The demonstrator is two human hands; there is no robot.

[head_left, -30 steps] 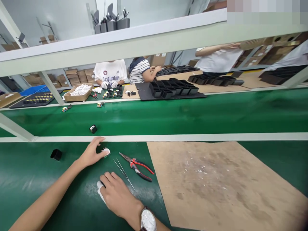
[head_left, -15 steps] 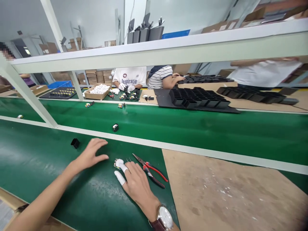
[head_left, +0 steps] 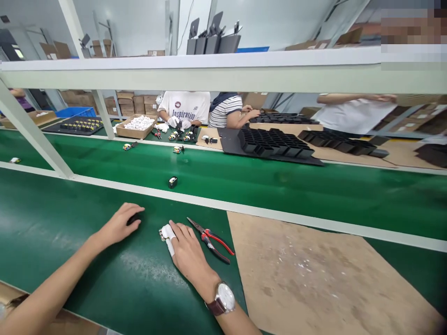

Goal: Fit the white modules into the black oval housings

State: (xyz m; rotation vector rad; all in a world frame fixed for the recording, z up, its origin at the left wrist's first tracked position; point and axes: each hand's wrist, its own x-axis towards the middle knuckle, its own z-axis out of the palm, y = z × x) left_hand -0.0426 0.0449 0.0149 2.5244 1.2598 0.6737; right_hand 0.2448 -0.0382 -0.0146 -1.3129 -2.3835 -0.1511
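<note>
My left hand [head_left: 120, 225] hovers low over the green bench, fingers curled around a dark thing, seemingly the small black plastic housing [head_left: 134, 218]; most of it is hidden. To its right, my right hand [head_left: 188, 249] wears white finger cots and a wristwatch. Its thumb and index finger pinch a small circuit board [head_left: 162, 234], only an edge of which shows. Long-nose pliers [head_left: 209, 238] with red and black handles lie just right of my right hand's fingers, their jaws pointing away from me.
Brown cardboard [head_left: 296, 270] covers the bench at right. Beyond a pale rail [head_left: 195, 200], the green belt [head_left: 244, 179] carries a black-cased unit [head_left: 172, 182] and several circuit boards. Co-workers sit opposite, near a box of white parts [head_left: 134, 132] and black housings [head_left: 275, 144]. A shelf beam [head_left: 223, 77] crosses above.
The black housing that stood left of my left hand is gone from that spot and seems to be in my left hand. My right thumb has closed against the board. The view has shifted slightly.
</note>
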